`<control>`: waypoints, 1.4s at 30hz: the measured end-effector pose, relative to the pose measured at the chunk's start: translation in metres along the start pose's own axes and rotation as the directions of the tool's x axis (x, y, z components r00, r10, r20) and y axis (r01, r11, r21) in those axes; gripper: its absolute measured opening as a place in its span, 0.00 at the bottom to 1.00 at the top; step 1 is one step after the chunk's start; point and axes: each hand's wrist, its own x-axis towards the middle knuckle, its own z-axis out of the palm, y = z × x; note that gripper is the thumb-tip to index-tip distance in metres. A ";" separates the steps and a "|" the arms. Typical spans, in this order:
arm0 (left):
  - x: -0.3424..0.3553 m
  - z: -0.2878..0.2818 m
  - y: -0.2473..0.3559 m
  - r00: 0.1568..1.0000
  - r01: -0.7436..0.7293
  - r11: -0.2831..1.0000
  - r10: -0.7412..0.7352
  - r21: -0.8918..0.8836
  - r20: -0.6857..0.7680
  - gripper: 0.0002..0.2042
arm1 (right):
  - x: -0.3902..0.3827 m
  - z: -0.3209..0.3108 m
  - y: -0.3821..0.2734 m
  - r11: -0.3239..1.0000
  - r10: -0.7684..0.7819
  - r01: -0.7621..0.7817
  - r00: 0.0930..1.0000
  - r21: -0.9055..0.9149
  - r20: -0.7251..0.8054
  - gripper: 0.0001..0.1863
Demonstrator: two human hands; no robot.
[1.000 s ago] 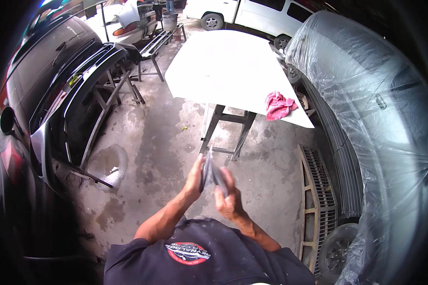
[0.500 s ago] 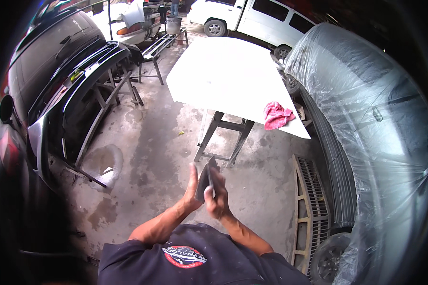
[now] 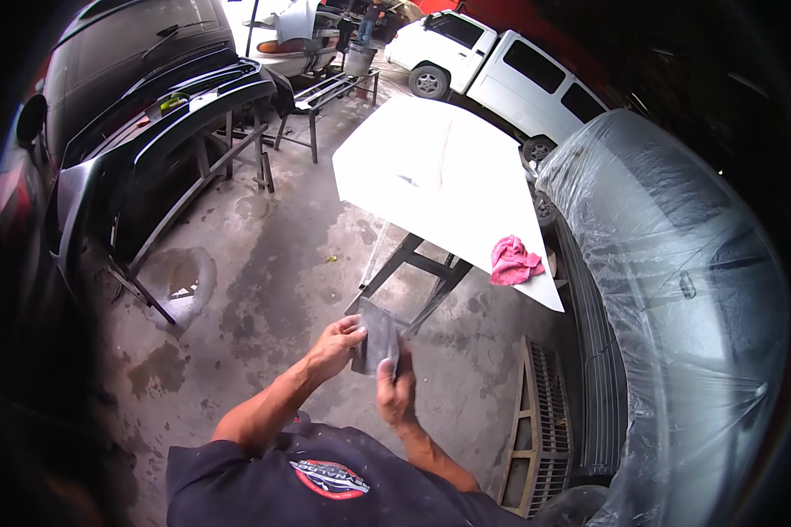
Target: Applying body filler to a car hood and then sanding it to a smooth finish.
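Since a second ago you lift the grey sheet [image 3: 378, 338] higher; both hands, left [image 3: 334, 347] and right [image 3: 395, 395], pinch it flat, panel [image 3: 439, 176] at one o'clock.

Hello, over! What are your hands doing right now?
Both hands up front: left hand and right hand gripping a grey sheet. White panel on stand ahead, pink rag on it. Nothing between hands and panel.
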 end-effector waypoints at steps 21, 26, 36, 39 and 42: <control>-0.023 0.059 0.015 0.881 -0.327 0.826 0.090 0.459 0.465 0.29 | 0.013 0.014 0.015 0.984 -0.069 0.132 0.897 0.117 -0.436 0.25; -0.048 0.075 0.003 0.967 -0.248 0.422 0.054 0.872 0.249 0.21 | 0.036 -0.021 0.027 0.977 0.178 -0.120 0.916 0.175 -0.361 0.23; -0.027 0.034 0.009 0.719 -0.552 0.291 0.641 0.782 0.269 0.24 | 0.017 -0.032 0.025 0.781 0.370 -0.304 0.929 0.545 -0.013 0.14; -0.035 0.020 0.000 0.372 -0.819 -0.144 0.605 0.555 0.704 0.30 | 0.036 -0.055 0.069 0.133 0.443 -0.190 0.889 0.973 0.114 0.08; -0.042 0.045 -0.003 0.380 -0.781 -0.318 0.443 0.538 0.812 0.29 | 0.035 -0.027 0.076 0.451 0.662 -0.465 0.747 0.761 0.064 0.12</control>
